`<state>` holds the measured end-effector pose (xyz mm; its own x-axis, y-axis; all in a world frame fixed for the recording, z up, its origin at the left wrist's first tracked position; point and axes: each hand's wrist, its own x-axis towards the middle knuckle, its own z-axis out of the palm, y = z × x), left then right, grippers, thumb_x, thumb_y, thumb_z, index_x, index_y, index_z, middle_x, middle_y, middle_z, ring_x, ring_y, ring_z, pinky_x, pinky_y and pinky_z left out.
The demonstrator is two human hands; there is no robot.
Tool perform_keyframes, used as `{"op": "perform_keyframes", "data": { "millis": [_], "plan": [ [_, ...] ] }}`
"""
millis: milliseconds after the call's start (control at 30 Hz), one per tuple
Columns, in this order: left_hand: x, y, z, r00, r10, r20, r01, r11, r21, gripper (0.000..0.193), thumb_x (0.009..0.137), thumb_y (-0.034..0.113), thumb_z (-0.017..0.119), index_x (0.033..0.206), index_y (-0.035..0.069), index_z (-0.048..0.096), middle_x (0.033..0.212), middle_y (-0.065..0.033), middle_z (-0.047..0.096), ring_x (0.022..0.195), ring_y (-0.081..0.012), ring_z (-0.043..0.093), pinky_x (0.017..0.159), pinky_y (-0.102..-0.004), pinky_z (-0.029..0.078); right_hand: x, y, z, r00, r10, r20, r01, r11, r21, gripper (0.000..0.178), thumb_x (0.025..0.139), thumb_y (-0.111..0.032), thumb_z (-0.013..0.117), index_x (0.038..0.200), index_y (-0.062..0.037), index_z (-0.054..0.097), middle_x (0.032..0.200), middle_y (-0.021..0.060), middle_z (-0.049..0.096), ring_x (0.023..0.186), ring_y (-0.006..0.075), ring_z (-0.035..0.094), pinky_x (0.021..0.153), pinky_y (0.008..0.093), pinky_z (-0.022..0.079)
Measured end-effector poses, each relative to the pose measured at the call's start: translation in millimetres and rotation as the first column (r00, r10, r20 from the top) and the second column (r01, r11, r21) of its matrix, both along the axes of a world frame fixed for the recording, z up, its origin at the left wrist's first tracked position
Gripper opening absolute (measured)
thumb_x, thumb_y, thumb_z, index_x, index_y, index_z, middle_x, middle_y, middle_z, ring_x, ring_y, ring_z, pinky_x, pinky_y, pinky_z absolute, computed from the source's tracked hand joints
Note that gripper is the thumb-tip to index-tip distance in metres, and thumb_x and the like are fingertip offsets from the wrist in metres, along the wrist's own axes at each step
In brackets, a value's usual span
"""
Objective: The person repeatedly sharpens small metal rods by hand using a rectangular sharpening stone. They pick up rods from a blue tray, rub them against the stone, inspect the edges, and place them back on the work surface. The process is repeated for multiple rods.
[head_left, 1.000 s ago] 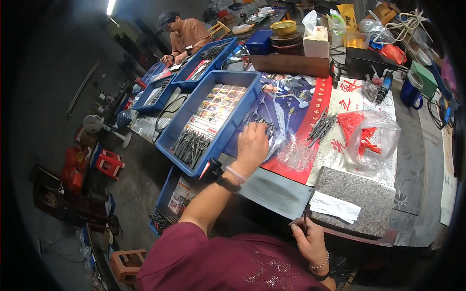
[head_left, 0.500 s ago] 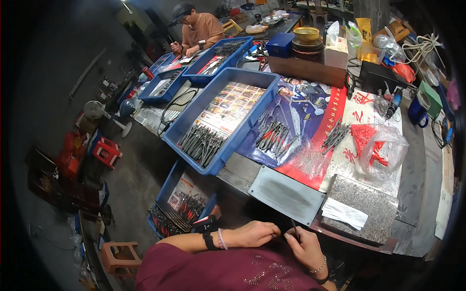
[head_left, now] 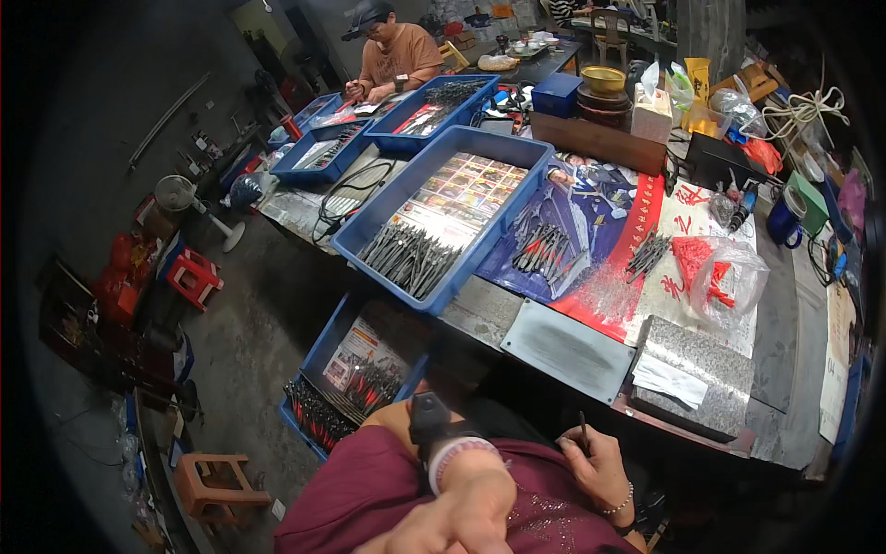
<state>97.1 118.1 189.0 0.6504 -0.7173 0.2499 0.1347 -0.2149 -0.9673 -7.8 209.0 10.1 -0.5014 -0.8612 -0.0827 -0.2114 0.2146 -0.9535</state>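
Note:
My left hand (head_left: 457,517) is raised close in front of me at the lower edge, with its fingers cut off or blurred, so whether it holds anything is hidden. My right hand (head_left: 598,469) is in front of my body, below the table edge, closed on a slim dark tool (head_left: 583,424) whose narrow end points up. Similar slim dark tools (head_left: 411,258) fill the near end of a big blue tray (head_left: 443,300). More, some with red parts, form a pile (head_left: 544,251) on the printed sheet, and a smaller dark pile (head_left: 649,256) lies to its right.
Along the table's front edge are a grey plate (head_left: 568,349) and a stone block (head_left: 706,369) with a folded white cloth (head_left: 669,380). A plastic bag (head_left: 736,286) with red pieces lies behind. A lower blue bin (head_left: 346,319) stands left of me. A co-worker (head_left: 399,55) sits far left.
My left hand has left the right hand and come up toward me. The right hand has stayed low, keeping hold of the slim dark tool. The view has shifted slightly.

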Motion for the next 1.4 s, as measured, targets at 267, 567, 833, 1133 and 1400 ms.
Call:
{"op": "perform_keyframes", "data": {
  "millis": [267, 567, 833, 1133, 1400],
  "plan": [
    [-25.7, -15.7, -59.0, 0.142, 0.499, 0.855, -0.379, 0.825, -0.418, 0.016, 0.091, 0.013, 0.066, 0.105, 0.015, 0.060, 0.108, -0.0030, 0.050, 0.101, -0.0198, 0.051, 0.082, -0.0360, 0.054, -5.9, 1.4, -4.8, 0.999, 0.044, -0.016, -0.043, 0.999, 0.025, 0.017, 0.089, -0.015, 0.067, 0.093, 0.0018, 0.065, 0.078, 0.0186, 0.066, 0.070, 0.0336, 0.066, 0.063, 0.0351, 0.050],
    [-68.1, -33.3, -73.3, 0.161, 0.565, 0.809, -0.409, 0.784, -0.466, 0.015, 0.089, 0.006, 0.063, 0.103, 0.010, 0.060, 0.101, -0.0058, 0.054, 0.093, -0.0208, 0.055, 0.078, -0.0358, 0.053, -24.7, -9.9, -11.9, 0.997, 0.077, 0.021, -0.078, 0.997, 0.010, 0.018, 0.090, -0.016, 0.067, 0.093, 0.0011, 0.065, 0.079, 0.0188, 0.066, 0.071, 0.0347, 0.066, 0.063, 0.0358, 0.051],
    [-82.3, -47.2, -92.1, -0.036, 0.620, 0.784, -0.369, 0.721, -0.587, 0.017, 0.088, 0.000, 0.059, 0.104, 0.004, 0.061, 0.096, -0.0087, 0.058, 0.086, -0.0218, 0.058, 0.077, -0.0360, 0.052, -39.8, -12.9, -14.6, 0.996, 0.075, 0.048, -0.076, 0.997, 0.015, 0.017, 0.091, -0.016, 0.066, 0.092, 0.0013, 0.065, 0.079, 0.0189, 0.065, 0.072, 0.0360, 0.066, 0.064, 0.0367, 0.051],
    [-134.8, -118.2, -100.1, -0.828, 0.559, 0.031, 0.267, 0.443, -0.856, 0.020, 0.087, -0.006, 0.056, 0.105, -0.002, 0.062, 0.091, -0.0097, 0.064, 0.078, -0.0200, 0.062, 0.075, -0.0318, 0.051, -57.8, -10.9, -21.6, 0.986, 0.167, -0.002, -0.167, 0.986, -0.017, 0.019, 0.094, -0.019, 0.062, 0.094, -0.0004, 0.062, 0.084, 0.0198, 0.064, 0.077, 0.0402, 0.063, 0.067, 0.0420, 0.050],
    [-237.2, -171.1, -150.5, -0.769, 0.508, -0.388, 0.612, 0.409, -0.677, 0.020, 0.089, 0.012, 0.061, 0.104, 0.000, 0.068, 0.091, -0.0099, 0.070, 0.081, -0.0174, 0.066, 0.076, -0.0306, 0.052, -49.6, -3.1, -34.3, 0.974, 0.224, 0.019, -0.221, 0.971, -0.088, 0.024, 0.095, -0.024, 0.060, 0.093, 0.0003, 0.062, 0.086, 0.0207, 0.064, 0.081, 0.0410, 0.062, 0.070, 0.0444, 0.050]
  ]
}}
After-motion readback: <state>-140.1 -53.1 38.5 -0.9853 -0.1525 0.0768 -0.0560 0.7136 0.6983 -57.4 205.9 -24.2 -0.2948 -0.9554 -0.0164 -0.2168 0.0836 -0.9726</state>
